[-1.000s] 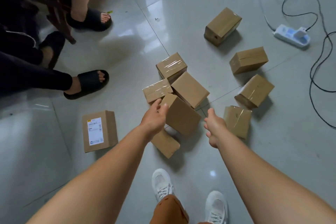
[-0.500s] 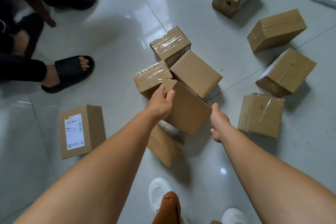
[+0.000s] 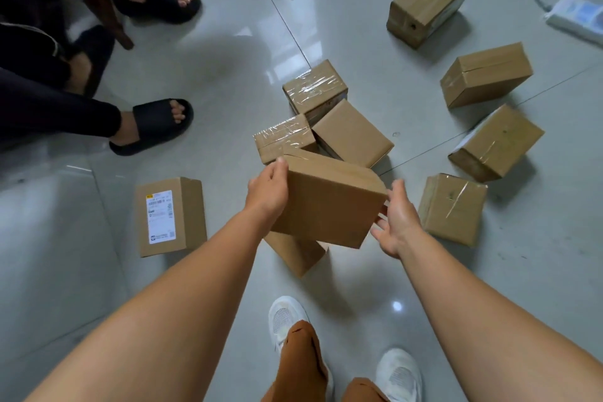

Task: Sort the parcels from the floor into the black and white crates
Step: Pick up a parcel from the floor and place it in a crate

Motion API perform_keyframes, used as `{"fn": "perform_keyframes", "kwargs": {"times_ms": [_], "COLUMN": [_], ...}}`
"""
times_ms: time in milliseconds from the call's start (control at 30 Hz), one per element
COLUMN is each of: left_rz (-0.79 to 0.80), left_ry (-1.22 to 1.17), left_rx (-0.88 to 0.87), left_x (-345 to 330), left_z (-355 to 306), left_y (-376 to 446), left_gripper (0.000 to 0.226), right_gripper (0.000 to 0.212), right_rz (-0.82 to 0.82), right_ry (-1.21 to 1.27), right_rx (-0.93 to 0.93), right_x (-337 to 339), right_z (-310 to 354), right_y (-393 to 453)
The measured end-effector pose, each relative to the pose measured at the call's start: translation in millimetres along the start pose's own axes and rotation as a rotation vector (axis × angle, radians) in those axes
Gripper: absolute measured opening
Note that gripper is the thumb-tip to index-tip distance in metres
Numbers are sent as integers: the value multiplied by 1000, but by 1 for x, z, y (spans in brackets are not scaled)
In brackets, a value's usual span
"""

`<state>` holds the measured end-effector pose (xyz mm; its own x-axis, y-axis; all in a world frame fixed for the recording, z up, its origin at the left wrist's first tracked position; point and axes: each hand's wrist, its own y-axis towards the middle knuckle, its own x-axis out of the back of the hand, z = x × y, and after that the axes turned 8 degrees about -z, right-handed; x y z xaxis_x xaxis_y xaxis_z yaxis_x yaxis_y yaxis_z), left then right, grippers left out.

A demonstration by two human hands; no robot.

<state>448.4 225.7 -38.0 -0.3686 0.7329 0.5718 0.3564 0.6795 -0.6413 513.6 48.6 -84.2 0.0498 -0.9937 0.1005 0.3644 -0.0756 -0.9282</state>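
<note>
While the left hand (image 3: 267, 188) grips the near-left end of a plain brown parcel (image 3: 329, 199), thumb over the top edge and fingers curled round the side, the parcel is held clear of the floor (image 3: 228, 81) and tilted. Right hand (image 3: 396, 219) is spread, fingers extended, with the fingertips at the parcel's right end; whether they actually touch it cannot be told.

Beneath the held parcel lies another carton (image 3: 298, 253), partly hidden, resting on the floor. Just beyond the held parcel sits a cluster of three: a tape-wrapped box (image 3: 284, 137), a plain box (image 3: 352, 134) beside it, and a second taped box (image 3: 315, 88) behind both, all touching or nearly so.

To the right, apart from the cluster, four further boxes lie on the floor: one nearest the right hand (image 3: 452, 209), one tilted with tape across it (image 3: 497, 142), one further back (image 3: 486, 75), and a long one at the far side (image 3: 429, 2).

To the left, well apart, a labelled box (image 3: 169, 215) lies with its white shipping label facing up.

A white power strip (image 3: 576, 16) lies at the upper right edge. Two seated persons' feet in black slides (image 3: 156, 124) occupy the upper left. The wearer's white shoes (image 3: 285, 320) show at the bottom. No crates in view.
</note>
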Motion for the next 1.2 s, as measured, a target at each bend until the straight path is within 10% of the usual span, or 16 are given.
{"fn": "perform_keyframes", "kwargs": {"times_ms": [667,800,1200], "left_rz": [-289,-330,-565], "left_ry": [-604,-755,-1020], "left_rx": [105,98,16], "left_x": [211,239,331], "left_z": [-117,-111,-39], "left_y": [-241,-288,-412], "left_gripper": [55,17,43], "right_gripper": [47,40,33], "right_rz": [153,232,469], "right_ry": [-246,-316,-511], "right_rx": [296,350,566], "right_x": [20,16,-28], "right_z": [148,151,83], "right_y": [-328,-373,-494]}}
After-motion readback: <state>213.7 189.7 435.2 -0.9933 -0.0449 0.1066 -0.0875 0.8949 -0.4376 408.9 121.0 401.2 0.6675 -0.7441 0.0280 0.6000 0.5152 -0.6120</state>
